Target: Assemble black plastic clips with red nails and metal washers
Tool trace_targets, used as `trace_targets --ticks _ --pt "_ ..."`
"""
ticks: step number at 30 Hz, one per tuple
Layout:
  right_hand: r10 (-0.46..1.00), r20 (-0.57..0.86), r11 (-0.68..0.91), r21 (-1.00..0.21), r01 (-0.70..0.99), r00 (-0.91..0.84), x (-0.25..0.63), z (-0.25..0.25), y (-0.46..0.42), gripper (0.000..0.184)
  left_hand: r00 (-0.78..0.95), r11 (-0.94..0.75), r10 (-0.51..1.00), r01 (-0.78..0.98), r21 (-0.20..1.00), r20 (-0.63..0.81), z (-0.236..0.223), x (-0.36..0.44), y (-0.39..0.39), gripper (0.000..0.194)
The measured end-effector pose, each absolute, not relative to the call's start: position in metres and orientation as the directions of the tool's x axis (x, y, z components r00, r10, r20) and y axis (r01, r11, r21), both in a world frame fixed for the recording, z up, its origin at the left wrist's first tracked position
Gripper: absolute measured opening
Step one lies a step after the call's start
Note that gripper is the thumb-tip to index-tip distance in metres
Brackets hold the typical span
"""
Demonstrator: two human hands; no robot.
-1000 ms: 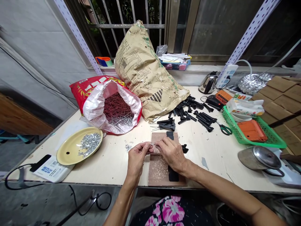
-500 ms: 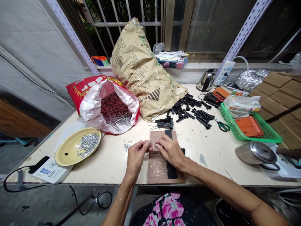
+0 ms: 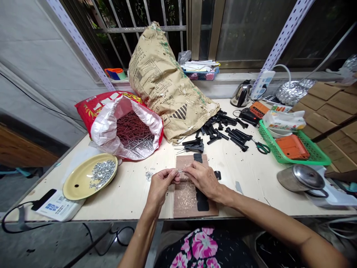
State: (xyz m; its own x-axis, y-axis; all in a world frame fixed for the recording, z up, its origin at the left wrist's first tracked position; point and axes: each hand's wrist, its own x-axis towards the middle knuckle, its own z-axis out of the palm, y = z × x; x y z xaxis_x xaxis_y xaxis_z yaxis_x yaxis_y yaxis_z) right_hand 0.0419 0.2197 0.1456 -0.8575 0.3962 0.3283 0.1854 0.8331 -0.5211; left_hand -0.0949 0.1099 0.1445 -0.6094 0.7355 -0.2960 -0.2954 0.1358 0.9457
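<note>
Fingertips of my left hand (image 3: 163,183) pinch one end of a thin metal rod (image 3: 180,171). My right hand (image 3: 203,179) is closed on the other end, its fingers partly covering it. Any small part at the fingertips is too tiny to make out. Both hands are over a brown board (image 3: 181,208) strewn with pale crumbs, with black pads (image 3: 202,201) along its right side. Left of the hands lies a small heap of shiny metal bits (image 3: 148,175). Behind the board are black plastic pieces (image 3: 193,144), some with thin rods sticking out.
A yellow plate (image 3: 73,182) with small metal washers is at left, near a red bag (image 3: 96,111) of thin rods. Behind stands a large paper sack (image 3: 156,78). To the right are scissors (image 3: 262,147), a green basket (image 3: 318,158) and a lidded metal mug (image 3: 295,180).
The whole view has shifted slightly. Both hands keep their pinch on the thin rod above the board, with little other movement.
</note>
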Motion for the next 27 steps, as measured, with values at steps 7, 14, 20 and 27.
trace_targets --ticks 7,14,20,27 --pt "0.471 0.307 0.750 -0.634 0.191 -0.827 0.060 0.143 0.227 0.013 -0.584 0.184 0.779 -0.131 0.974 -0.226 0.137 -0.082 0.119 0.034" --pt "0.439 0.334 0.860 -0.426 0.282 -0.834 0.075 0.128 0.297 0.019 -0.487 0.177 0.833 0.685 0.707 0.263 0.116 -0.066 0.125 0.041" --pt "0.178 0.374 0.945 -0.324 0.051 -0.910 0.083 0.100 0.302 0.025 -0.302 0.198 0.916 0.913 0.356 0.264 0.074 -0.065 0.122 0.046" --pt "0.120 0.423 0.938 -0.345 -0.037 -0.898 0.096 0.114 0.286 0.028 -0.299 0.224 0.926 0.927 0.302 0.231 0.068 -0.064 0.122 0.048"
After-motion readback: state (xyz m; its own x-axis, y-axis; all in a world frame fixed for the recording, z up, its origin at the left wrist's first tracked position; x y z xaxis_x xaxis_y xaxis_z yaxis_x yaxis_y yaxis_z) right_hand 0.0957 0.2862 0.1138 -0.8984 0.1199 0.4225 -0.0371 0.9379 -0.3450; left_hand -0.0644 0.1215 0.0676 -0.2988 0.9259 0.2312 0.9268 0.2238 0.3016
